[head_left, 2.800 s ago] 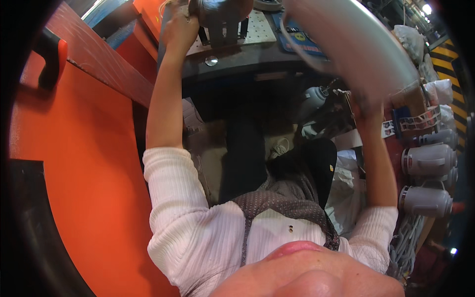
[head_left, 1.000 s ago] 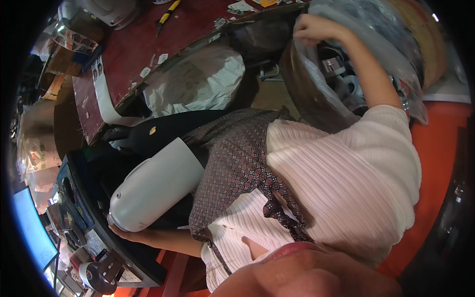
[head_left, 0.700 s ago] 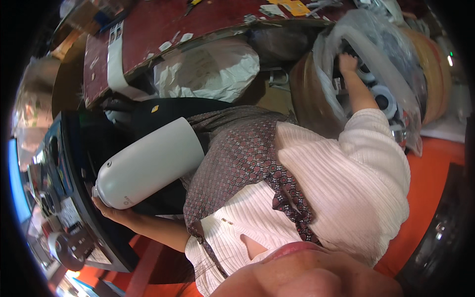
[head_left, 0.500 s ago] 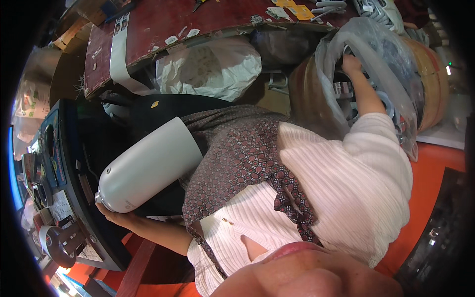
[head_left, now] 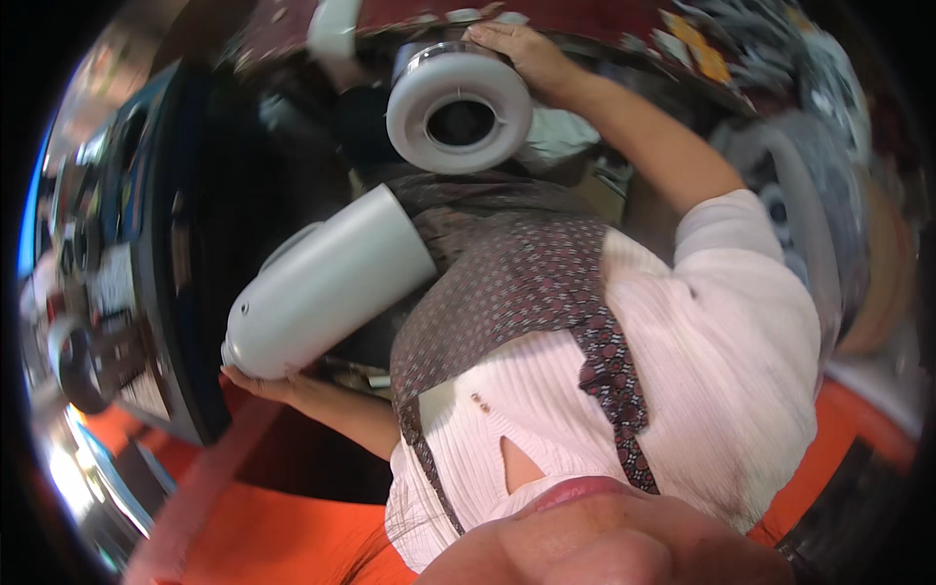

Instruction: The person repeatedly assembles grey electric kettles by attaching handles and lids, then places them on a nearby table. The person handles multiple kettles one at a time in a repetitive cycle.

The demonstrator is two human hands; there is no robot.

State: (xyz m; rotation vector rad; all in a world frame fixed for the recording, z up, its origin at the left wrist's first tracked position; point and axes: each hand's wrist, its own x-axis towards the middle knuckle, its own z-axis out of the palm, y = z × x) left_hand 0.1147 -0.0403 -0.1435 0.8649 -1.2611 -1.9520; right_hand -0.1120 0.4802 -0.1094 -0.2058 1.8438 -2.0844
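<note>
Across my lap lies a pale grey, bottle-shaped vacuum flask body (head_left: 331,283), tilted with its wide end up and to the right. A handle shows along its upper side. My left hand (head_left: 268,386) is closed around the narrow end at the lower left; part of the fingers is hidden beneath it. Above the flask, my right hand (head_left: 526,60) grips a round white ring-shaped part (head_left: 509,122) with a shiny band behind it and a dark hole in the middle. The ring is apart from the flask's wide end.
A dark red worktable (head_left: 585,18) with scattered scraps and yellow packets runs along the far side. At right stands a carton (head_left: 873,273) lined with a clear plastic bag (head_left: 814,214). A dark-framed stand (head_left: 185,292) with tools and tape is at left.
My right hand has come out of the bag-lined carton and moved left, now holding the white ring-shaped part. The flask has shifted slightly up and right in view, with its handle now showing.
</note>
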